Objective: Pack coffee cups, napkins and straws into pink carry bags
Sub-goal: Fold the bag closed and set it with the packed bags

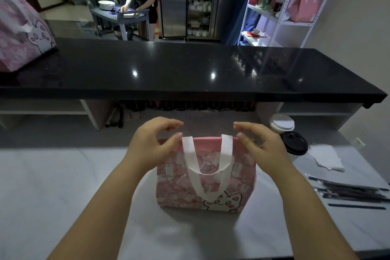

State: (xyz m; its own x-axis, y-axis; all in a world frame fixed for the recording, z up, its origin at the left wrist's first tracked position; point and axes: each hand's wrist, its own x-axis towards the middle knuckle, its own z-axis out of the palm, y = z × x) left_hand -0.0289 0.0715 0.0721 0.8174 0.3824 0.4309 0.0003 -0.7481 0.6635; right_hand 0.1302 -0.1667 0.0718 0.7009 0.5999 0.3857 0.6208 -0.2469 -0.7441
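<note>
A pink carry bag (179,188) with a cat print and white handles stands upright on the white worktop (63,186) in front of me. My left hand (152,143) hovers at the bag's top left corner, thumb and fingers curved and apart, holding nothing. My right hand (259,145) is at the top right corner in the same pose, its thumb close to the white handle. To the right stand a cup with a white lid (281,123) and a cup with a black lid (294,142). White napkins (325,157) and several wrapped dark straws (350,193) lie further right.
A black raised counter (190,69) runs across behind the worktop. Another pink cat bag (19,34) sits on its left end. A person stands at a cart with plates (122,12) in the background. White shelving (285,6) holds bags at the back right.
</note>
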